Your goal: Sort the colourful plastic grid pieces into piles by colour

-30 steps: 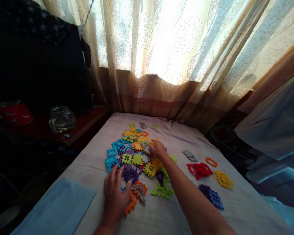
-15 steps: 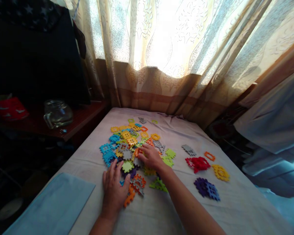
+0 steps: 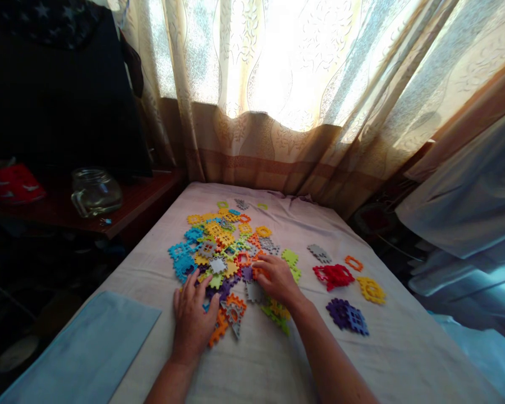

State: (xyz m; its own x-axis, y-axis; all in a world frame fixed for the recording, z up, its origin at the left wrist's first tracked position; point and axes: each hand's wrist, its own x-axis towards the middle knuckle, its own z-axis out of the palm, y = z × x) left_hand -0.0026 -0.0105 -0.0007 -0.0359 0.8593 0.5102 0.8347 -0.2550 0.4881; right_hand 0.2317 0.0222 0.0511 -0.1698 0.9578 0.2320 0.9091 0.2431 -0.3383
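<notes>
Over the pale sheet [image 3: 311,365], the toothed heap [image 3: 216,230] sits lower centre, its long axis running up the frame. The right hand [image 3: 280,280] has just drawn rightward, baring more pieces; fingers curl over an orange piece [image 3: 257,273], pinching or not, I can't tell. The left hand [image 3: 193,322] rests spread. A grey triangular piece [image 3: 236,325] points bottomward.
</notes>
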